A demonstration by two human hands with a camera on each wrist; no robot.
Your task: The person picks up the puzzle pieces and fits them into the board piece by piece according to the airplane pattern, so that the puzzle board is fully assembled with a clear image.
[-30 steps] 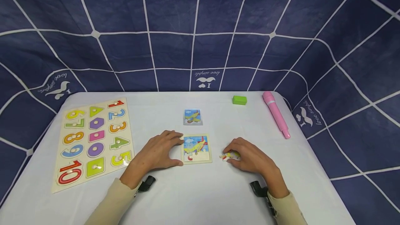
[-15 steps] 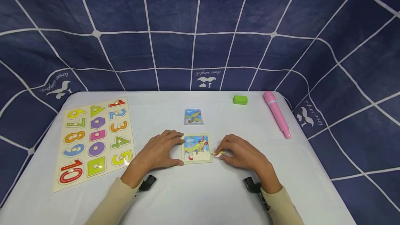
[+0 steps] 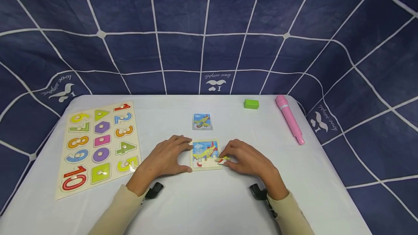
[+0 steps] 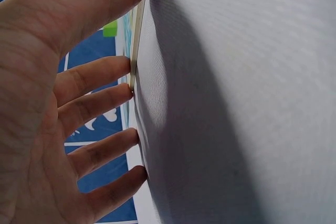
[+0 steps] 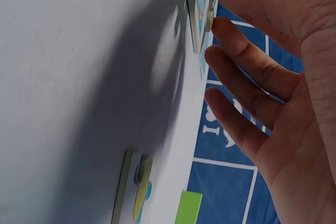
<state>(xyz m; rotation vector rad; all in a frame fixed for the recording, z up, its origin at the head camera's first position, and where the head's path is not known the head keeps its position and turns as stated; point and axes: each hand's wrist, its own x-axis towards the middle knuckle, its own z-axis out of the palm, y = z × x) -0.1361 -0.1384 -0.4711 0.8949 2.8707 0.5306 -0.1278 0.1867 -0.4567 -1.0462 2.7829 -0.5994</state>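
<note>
A small wooden puzzle board (image 3: 205, 168) with a yellow airplane picture lies in front of me, its lower part partly bare. My left hand (image 3: 166, 156) is spread along its left side; in the left wrist view, the straight fingers (image 4: 100, 72) touch the board's edge (image 4: 138, 32). My right hand (image 3: 246, 157) pinches a red, yellow and white puzzle piece (image 3: 223, 160) between thumb and fingers, over the board's lower right edge. In the right wrist view the piece (image 5: 210, 17) overlaps the board (image 5: 194, 24). Loose yellow-and-blue puzzle piece (image 5: 142, 190) lies on the table beyond that hand.
A small airplane picture card (image 3: 202, 121) lies behind the board. At the left is a number-and-shape peg board (image 3: 111, 180). A green block (image 3: 251, 104) and a pink microphone-shaped stick (image 3: 290, 119) are at the back right. Dark blue gridded cloth (image 3: 179, 53) surrounds the white table.
My right hand has moved left with the puzzle piece, from the table beside the board to over its lower right edge. The left hand has stayed at the board's left side.
</note>
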